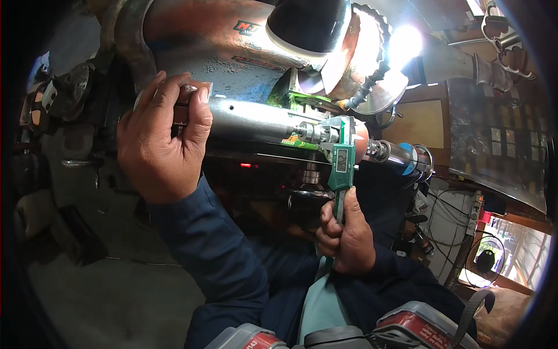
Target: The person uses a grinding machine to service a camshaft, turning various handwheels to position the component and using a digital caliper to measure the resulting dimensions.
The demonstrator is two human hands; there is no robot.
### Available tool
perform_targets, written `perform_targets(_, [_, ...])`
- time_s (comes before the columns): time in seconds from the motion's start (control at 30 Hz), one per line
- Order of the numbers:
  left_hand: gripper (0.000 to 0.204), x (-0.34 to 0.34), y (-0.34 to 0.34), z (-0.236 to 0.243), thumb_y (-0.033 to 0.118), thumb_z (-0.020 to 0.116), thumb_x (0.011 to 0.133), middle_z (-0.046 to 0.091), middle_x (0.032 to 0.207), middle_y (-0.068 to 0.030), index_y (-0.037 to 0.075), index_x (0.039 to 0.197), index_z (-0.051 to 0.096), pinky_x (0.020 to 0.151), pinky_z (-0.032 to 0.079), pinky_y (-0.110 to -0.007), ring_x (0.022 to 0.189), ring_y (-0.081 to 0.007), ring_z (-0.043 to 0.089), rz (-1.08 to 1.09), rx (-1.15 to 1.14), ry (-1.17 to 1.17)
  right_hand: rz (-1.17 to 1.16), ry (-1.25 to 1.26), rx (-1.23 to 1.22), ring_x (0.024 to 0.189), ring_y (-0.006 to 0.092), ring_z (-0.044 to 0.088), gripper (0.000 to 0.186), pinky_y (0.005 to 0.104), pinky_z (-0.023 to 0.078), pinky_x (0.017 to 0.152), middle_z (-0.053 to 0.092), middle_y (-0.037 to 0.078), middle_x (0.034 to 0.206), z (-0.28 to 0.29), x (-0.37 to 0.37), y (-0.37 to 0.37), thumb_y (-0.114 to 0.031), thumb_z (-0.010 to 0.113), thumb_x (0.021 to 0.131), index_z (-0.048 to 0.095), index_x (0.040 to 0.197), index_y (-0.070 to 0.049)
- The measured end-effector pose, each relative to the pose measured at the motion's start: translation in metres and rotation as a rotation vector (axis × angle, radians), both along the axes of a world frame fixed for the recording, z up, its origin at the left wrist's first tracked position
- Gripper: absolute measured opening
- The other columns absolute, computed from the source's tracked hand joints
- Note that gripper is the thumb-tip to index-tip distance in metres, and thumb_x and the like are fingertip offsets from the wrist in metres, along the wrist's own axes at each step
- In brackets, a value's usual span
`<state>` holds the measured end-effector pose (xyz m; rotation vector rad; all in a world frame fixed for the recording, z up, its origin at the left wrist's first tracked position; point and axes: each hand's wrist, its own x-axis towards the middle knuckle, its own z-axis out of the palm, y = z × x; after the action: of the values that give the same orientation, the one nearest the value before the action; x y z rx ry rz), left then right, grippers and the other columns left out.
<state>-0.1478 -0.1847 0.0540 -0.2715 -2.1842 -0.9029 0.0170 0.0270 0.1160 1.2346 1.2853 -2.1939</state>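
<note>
My right hand [351, 241] grips the lower end of a green digital caliper [342, 160], fingers wrapped round its beam and the thumb on top. The caliper stands nearly upright, its metal jaws up beside a small stepped metal shaft [314, 132]; whether they touch it I cannot tell. A pinkish round part [361, 141] sits just right of the jaws. My left hand [160, 142] is raised at the left end of a long grey metal cylinder [250, 118]. Its fingers curl round a piece there that they mostly hide.
A large worn machine housing [203, 38] fills the top, with a black round cover [308, 23]. A segmented coolant hose [375, 72] hangs beside a pale disc [388, 93] and a bright lamp [405, 45]. A fan [485, 260] stands at the lower right.
</note>
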Motion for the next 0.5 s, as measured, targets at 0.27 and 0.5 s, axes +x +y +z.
perform_targets(0.27, [0.020, -0.0015, 0.0034, 0.0024, 0.025, 0.074, 0.085, 0.073, 0.083, -0.0040, 0.008, 0.096, 0.071, 0.078, 0.051, -0.038, 0.091, -0.0260, 0.071, -0.016, -0.002, 0.023, 0.013, -0.008, 0.014, 0.043, 0.0067, 0.026, 0.061, 0.0252, 0.022, 0.040, 0.028, -0.006, 0.057, -0.0005, 0.0003, 0.0009, -0.061, 0.030, 0.101, 0.051, 0.084, -0.007])
perform_targets(0.5, [0.024, 0.0041, 0.0018, 0.0045, 0.023, 0.070, 0.088, 0.072, 0.101, -0.0125, 0.006, 0.104, 0.071, 0.083, 0.052, -0.039, 0.099, -0.0300, 0.069, 0.011, -0.043, -0.047, 0.039, 0.026, 0.012, 0.043, 0.0060, 0.024, 0.060, 0.0241, 0.019, 0.040, 0.030, -0.006, 0.057, 0.0017, 0.0010, 0.0025, -0.063, 0.034, 0.100, 0.052, 0.084, -0.008])
